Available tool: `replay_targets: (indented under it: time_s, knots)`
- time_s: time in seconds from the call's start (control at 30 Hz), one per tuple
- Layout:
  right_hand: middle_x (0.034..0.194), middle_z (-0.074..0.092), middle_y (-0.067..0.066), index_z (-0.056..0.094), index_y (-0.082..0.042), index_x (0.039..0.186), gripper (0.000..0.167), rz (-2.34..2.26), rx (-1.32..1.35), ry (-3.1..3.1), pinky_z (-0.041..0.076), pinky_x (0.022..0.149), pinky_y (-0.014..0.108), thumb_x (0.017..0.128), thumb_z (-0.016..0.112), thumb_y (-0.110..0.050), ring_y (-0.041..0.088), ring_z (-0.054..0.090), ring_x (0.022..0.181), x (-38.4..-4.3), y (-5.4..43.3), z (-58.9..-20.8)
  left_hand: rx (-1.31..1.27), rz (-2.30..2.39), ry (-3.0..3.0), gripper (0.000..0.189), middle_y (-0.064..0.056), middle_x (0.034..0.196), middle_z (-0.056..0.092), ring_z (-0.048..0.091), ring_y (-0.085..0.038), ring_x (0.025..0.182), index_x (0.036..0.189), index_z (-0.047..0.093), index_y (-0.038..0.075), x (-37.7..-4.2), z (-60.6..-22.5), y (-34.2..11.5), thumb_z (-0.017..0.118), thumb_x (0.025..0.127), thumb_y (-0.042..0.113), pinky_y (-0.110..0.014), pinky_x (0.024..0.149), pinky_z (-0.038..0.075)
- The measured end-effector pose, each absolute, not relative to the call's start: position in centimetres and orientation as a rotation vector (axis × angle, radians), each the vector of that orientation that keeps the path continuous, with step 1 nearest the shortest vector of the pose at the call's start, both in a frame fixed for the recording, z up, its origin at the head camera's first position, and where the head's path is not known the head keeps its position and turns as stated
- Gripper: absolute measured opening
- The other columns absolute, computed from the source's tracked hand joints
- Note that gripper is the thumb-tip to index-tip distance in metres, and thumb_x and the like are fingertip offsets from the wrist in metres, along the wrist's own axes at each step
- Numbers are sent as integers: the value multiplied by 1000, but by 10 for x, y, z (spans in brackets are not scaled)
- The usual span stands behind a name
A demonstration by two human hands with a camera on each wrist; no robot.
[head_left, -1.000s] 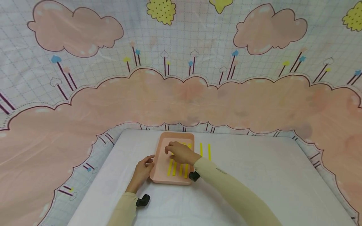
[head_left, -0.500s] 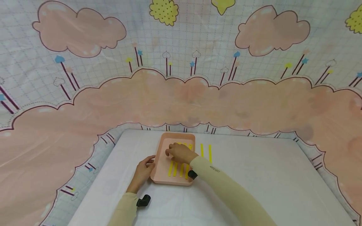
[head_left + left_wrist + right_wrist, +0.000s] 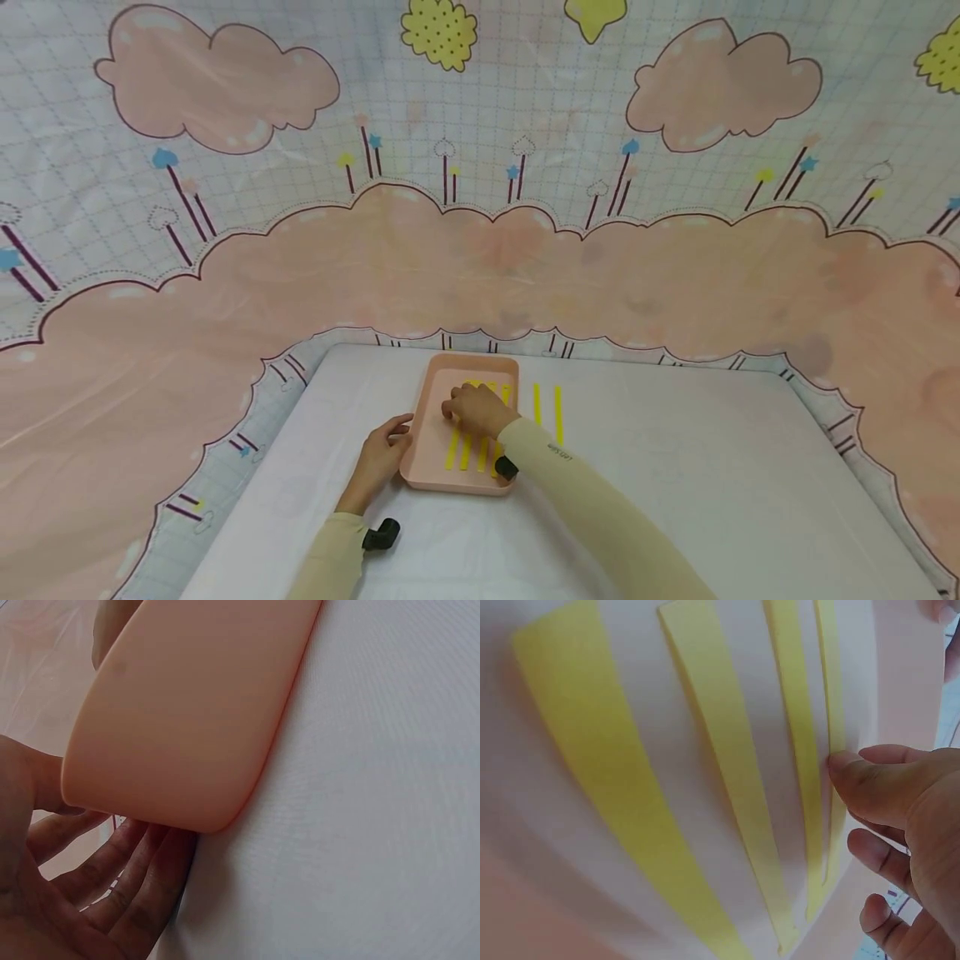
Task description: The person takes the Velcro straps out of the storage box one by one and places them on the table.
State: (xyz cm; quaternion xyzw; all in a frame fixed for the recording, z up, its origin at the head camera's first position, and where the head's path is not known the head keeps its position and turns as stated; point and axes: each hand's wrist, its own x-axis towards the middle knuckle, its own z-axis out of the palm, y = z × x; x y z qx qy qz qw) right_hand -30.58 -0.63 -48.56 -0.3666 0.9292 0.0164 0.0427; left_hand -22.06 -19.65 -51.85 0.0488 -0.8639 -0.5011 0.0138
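A shallow pink tray (image 3: 427, 479) lies on the white table with several yellow strips (image 3: 465, 454) laid side by side in it. My left hand (image 3: 378, 457) holds the tray by its left edge. In the left wrist view, the thumb is at the rim and the other fingers (image 3: 142, 877) lie against the outside of the wall. Over the tray, my right hand (image 3: 480, 411) pinches the leftmost yellow strip (image 3: 832, 682) between thumb and index finger. The remaining right fingers (image 3: 881, 859) hang loosely curled. From the head view, the hand and sleeve hide parts of the strips.
Two more yellow strips (image 3: 558, 412) lie on the table (image 3: 712, 467) just right of the tray. A patterned cloth (image 3: 637, 283) with clouds hangs behind and around the table. A black wrist camera (image 3: 381, 534) sits on the left wrist.
My right hand has shifted slightly toward me over the tray, its fingers staying by the leftmost strip. The left hand stays at the tray's edge. The head view has tilted up slightly.
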Motion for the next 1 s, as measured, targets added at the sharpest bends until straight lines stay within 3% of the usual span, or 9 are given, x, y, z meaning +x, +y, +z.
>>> replay_targets:
  time_s: [0.4,0.77,1.0]
  knots:
    - [97,60,-6,70,-27,95,22,102,-1260,2873,43,78,28,92,62,-7,13,53,93,-304,-12,-489,142,-1540,-2696,41,-19,119,64,64,-31,108,135,58,7,-225,-524,-198,58,95,8,-42,88,53]
    - [102,63,-7,68,-27,110,17,173,-1323,2870,47,85,29,100,56,-22,12,53,95,-301,-13,-491,152,-1541,-2695,41,-20,118,64,64,-31,107,135,58,7,-223,-524,-197,57,94,8,-41,86,53]
    - [100,62,-8,68,-28,107,19,144,-1375,2872,44,82,28,94,64,-15,12,53,95,-303,-11,-491,153,-1547,-2681,40,-20,117,64,64,-32,105,134,58,6,-223,-522,-198,57,95,7,-37,83,53]
